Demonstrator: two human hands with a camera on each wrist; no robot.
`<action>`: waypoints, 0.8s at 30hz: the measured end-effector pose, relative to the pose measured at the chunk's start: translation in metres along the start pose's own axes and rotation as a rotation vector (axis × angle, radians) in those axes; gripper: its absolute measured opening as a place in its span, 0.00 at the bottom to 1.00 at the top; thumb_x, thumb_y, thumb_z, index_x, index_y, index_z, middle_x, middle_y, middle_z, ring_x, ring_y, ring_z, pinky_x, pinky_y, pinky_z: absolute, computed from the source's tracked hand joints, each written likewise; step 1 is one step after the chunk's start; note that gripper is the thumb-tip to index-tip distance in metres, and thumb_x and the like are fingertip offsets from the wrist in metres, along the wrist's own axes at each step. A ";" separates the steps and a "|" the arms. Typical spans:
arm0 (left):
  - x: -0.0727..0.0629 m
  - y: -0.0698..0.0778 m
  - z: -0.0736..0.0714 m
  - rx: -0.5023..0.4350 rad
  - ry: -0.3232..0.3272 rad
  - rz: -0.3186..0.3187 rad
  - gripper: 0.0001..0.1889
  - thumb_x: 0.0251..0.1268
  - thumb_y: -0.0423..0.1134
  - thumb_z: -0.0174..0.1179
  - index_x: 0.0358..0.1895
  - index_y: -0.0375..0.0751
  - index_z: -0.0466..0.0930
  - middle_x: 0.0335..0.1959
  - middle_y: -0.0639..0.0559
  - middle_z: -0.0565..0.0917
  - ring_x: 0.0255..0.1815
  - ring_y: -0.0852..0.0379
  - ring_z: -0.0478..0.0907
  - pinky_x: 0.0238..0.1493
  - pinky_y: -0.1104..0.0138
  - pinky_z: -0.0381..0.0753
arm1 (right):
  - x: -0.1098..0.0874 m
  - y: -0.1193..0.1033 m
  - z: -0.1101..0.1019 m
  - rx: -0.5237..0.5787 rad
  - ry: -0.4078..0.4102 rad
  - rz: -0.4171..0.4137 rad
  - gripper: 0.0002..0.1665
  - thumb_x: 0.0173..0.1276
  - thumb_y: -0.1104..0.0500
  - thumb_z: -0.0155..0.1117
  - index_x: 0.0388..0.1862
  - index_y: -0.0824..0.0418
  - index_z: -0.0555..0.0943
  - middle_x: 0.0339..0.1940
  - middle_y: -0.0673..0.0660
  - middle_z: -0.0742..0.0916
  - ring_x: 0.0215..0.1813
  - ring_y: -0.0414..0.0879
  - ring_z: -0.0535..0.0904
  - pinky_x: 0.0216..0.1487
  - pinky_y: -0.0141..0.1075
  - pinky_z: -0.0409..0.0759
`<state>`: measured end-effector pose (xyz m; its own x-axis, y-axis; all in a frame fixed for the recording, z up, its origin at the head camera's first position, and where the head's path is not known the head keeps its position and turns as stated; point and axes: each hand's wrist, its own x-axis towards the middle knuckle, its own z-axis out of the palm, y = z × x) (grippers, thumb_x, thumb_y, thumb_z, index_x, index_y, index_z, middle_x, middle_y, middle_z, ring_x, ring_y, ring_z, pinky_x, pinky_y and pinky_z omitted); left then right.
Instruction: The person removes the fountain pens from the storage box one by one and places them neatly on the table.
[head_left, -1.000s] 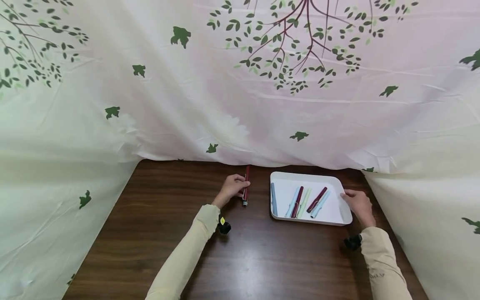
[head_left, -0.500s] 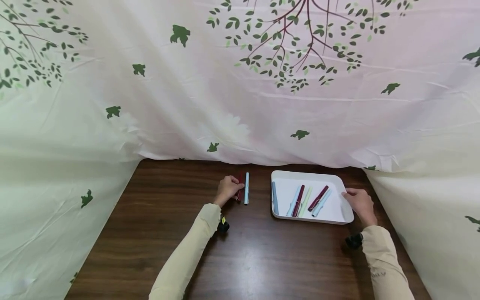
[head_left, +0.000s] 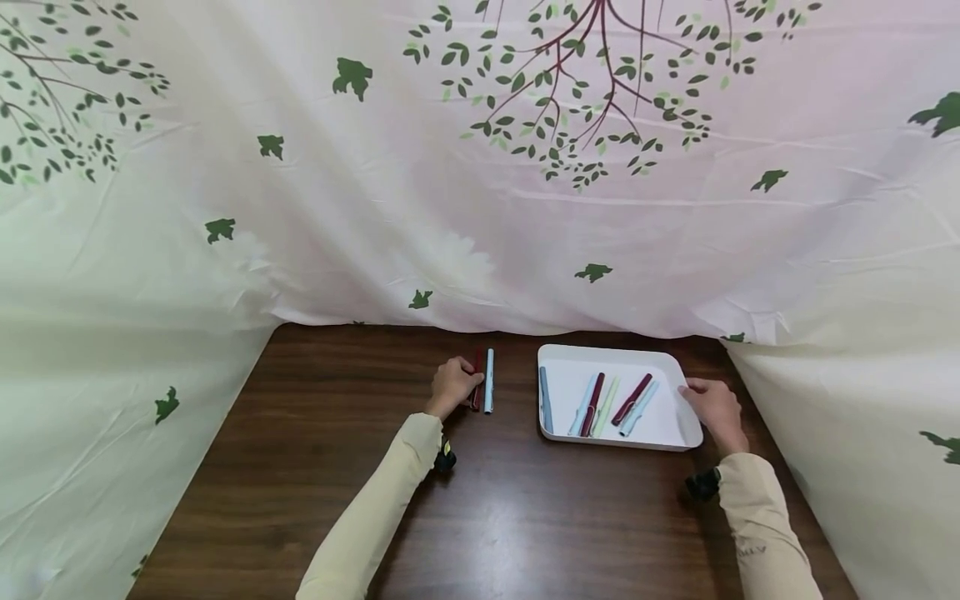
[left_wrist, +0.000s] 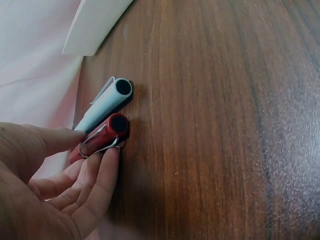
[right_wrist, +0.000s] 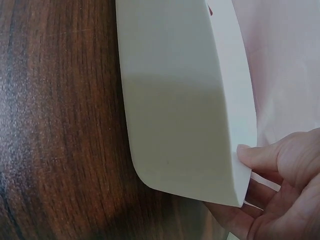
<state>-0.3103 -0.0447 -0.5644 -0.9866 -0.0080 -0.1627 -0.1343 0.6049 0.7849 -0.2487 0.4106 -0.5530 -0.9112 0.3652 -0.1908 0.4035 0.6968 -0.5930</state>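
Observation:
My left hand (head_left: 453,385) pinches a dark red pen (head_left: 477,379) between thumb and fingers, low at the table. Close along its right side lies a light blue pen (head_left: 490,382), roughly parallel. In the left wrist view the red pen (left_wrist: 107,134) shows its dark round end and metal clip, and the pale blue pen (left_wrist: 107,104) is beside it, near my thumb tip. My right hand (head_left: 716,410) grips the right rim of a white tray (head_left: 682,417), thumb inside and fingers outside and below. Several pens in light blue, dark red, pale green and grey-blue (head_left: 546,400) lie in the tray.
The dark wooden table (head_left: 480,517) reaches back to a hanging cloth (head_left: 450,208) printed with leaves and birds. The cloth also drapes along both sides. The tray stands right of the two loose pens, a small gap away.
My left hand has moved left with the red pen, from over the light blue pen to its left side, uncovering the blue pen. The right hand stays on the tray rim.

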 end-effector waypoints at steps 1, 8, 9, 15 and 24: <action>0.000 0.000 0.000 -0.003 0.000 -0.002 0.11 0.72 0.40 0.69 0.45 0.34 0.83 0.38 0.39 0.86 0.21 0.51 0.84 0.19 0.65 0.84 | 0.000 0.000 -0.001 -0.004 0.004 -0.006 0.28 0.82 0.54 0.55 0.70 0.74 0.75 0.70 0.78 0.75 0.69 0.75 0.72 0.66 0.68 0.70; -0.003 0.000 -0.002 0.061 0.053 0.002 0.14 0.77 0.45 0.64 0.49 0.36 0.84 0.39 0.41 0.88 0.20 0.52 0.85 0.41 0.53 0.88 | 0.000 0.000 -0.003 -0.022 -0.011 -0.011 0.29 0.82 0.54 0.55 0.70 0.74 0.75 0.71 0.79 0.74 0.70 0.75 0.71 0.66 0.68 0.69; -0.003 0.000 -0.003 0.067 0.067 -0.002 0.14 0.77 0.45 0.63 0.49 0.36 0.84 0.39 0.41 0.89 0.20 0.51 0.85 0.46 0.51 0.86 | -0.001 -0.001 -0.004 -0.021 -0.011 -0.012 0.29 0.82 0.54 0.55 0.70 0.74 0.75 0.71 0.78 0.74 0.70 0.75 0.71 0.66 0.68 0.69; -0.003 0.000 0.002 0.103 0.125 0.013 0.12 0.78 0.44 0.60 0.51 0.38 0.83 0.41 0.43 0.89 0.36 0.44 0.87 0.55 0.44 0.81 | -0.003 0.002 -0.002 -0.006 -0.003 0.013 0.29 0.82 0.54 0.55 0.70 0.74 0.75 0.71 0.78 0.74 0.70 0.75 0.71 0.66 0.68 0.70; -0.003 0.007 0.009 0.108 0.242 0.126 0.15 0.77 0.37 0.59 0.61 0.37 0.77 0.55 0.36 0.80 0.51 0.36 0.82 0.51 0.40 0.80 | -0.002 -0.003 0.000 0.007 0.017 0.025 0.27 0.83 0.55 0.55 0.70 0.74 0.75 0.70 0.78 0.75 0.71 0.75 0.70 0.68 0.70 0.64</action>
<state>-0.3079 -0.0337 -0.5641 -0.9900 -0.1088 0.0895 -0.0112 0.6941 0.7198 -0.2479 0.4075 -0.5513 -0.8991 0.3933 -0.1923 0.4258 0.6830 -0.5935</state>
